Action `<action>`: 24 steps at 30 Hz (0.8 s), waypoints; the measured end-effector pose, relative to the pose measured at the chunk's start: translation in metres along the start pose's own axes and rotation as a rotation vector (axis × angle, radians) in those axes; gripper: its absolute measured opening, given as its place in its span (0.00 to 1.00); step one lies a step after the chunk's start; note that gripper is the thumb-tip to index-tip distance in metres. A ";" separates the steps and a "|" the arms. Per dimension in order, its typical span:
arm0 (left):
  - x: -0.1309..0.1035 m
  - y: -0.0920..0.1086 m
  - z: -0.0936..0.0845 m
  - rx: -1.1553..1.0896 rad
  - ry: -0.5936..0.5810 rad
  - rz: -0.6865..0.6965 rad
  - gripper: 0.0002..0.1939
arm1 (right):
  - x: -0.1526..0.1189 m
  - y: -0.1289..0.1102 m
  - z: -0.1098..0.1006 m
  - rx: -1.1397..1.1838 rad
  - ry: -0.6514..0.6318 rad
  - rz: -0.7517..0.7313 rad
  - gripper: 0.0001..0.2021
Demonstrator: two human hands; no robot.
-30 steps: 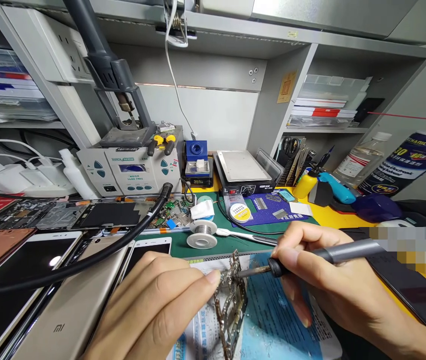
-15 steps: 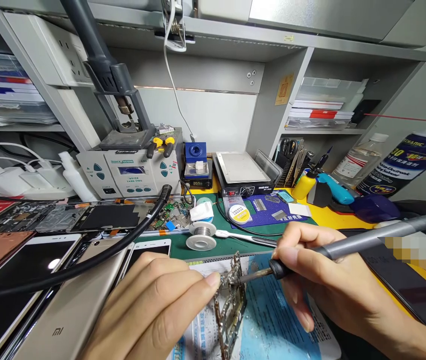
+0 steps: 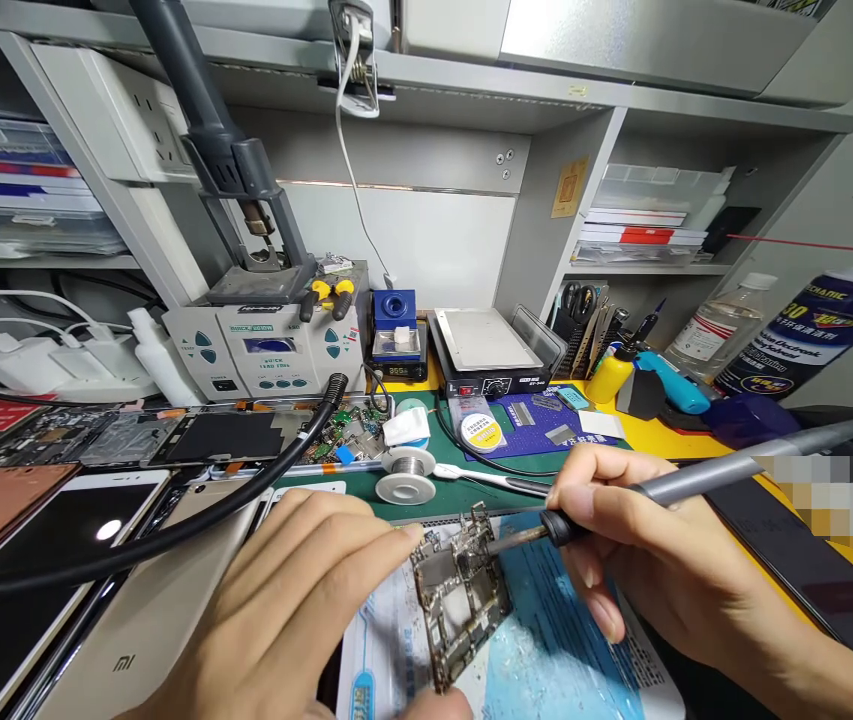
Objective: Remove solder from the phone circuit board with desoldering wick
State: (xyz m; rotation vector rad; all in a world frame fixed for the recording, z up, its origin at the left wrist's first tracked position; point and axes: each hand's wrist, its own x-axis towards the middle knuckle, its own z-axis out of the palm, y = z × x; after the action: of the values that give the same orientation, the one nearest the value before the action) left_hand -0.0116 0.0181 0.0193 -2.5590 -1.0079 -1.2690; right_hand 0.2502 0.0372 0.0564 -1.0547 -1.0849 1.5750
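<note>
A small phone circuit board (image 3: 463,605) is held tilted on edge by my left hand (image 3: 298,590), fingertips at its upper left edge and thumb at its lower end. My right hand (image 3: 621,530) is closed like a pen grip around a grey soldering iron (image 3: 703,475). The iron's metal tip meets the upper right part of the board; whether it touches is hard to tell. Under the board lies a blue and white printed sheet (image 3: 561,640), wet-looking or littered with specks. A spool of solder wire (image 3: 406,478) stands just behind the board.
Several phones, including a gold one (image 3: 163,600), lie at the left under a black hose (image 3: 193,535). Behind are a hot air station (image 3: 268,345), a small hot plate (image 3: 493,345) and a white-handled brush (image 3: 493,478). Bottles and a spray can (image 3: 816,325) stand at the right.
The board has turned from nearly edge-on so its face shows more. My left fingers have shifted slightly up and left, and the thumb now shows below. The view has moved a little.
</note>
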 end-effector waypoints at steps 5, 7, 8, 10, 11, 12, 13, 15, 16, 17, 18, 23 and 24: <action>0.004 -0.011 -0.002 -0.019 -0.079 -0.024 0.21 | 0.006 0.002 -0.008 0.026 -0.049 -0.030 0.12; 0.004 -0.012 -0.002 -0.027 -0.102 -0.078 0.20 | 0.006 -0.001 -0.009 -0.002 -0.047 -0.043 0.10; 0.004 -0.012 -0.002 -0.028 -0.109 -0.083 0.20 | 0.007 -0.003 -0.010 -0.016 -0.040 -0.050 0.09; 0.003 -0.011 -0.001 -0.023 -0.124 -0.097 0.20 | 0.007 -0.006 -0.009 -0.034 -0.035 -0.058 0.08; 0.002 -0.010 -0.001 -0.026 -0.116 -0.093 0.20 | 0.006 -0.007 -0.008 -0.033 -0.042 -0.054 0.08; 0.002 -0.009 -0.001 -0.023 -0.131 -0.108 0.20 | 0.005 -0.009 -0.007 -0.029 -0.057 -0.041 0.08; 0.001 -0.009 0.000 -0.021 -0.134 -0.124 0.20 | 0.003 -0.010 -0.005 -0.025 -0.073 -0.020 0.08; 0.001 -0.007 0.000 -0.027 -0.152 -0.153 0.18 | -0.002 -0.011 0.000 -0.029 -0.082 0.044 0.09; 0.001 -0.007 -0.001 -0.030 -0.167 -0.164 0.17 | -0.005 -0.012 0.002 -0.038 -0.070 0.074 0.10; 0.002 -0.006 -0.001 -0.032 -0.186 -0.167 0.16 | -0.009 -0.012 0.003 -0.053 -0.050 0.098 0.11; 0.003 -0.006 -0.002 -0.030 -0.203 -0.165 0.16 | -0.011 -0.011 0.004 -0.068 -0.024 0.112 0.12; 0.009 -0.006 -0.008 0.023 -0.258 -0.106 0.18 | -0.016 0.004 -0.011 -0.076 -0.023 0.123 0.08; 0.009 -0.006 -0.009 0.032 -0.266 -0.113 0.18 | -0.015 0.008 -0.018 -0.066 -0.057 0.113 0.07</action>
State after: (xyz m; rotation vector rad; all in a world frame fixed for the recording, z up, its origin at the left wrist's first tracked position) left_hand -0.0171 0.0239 0.0303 -2.7323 -1.2247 -0.9411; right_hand 0.2686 0.0237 0.0469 -1.1382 -1.1392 1.6771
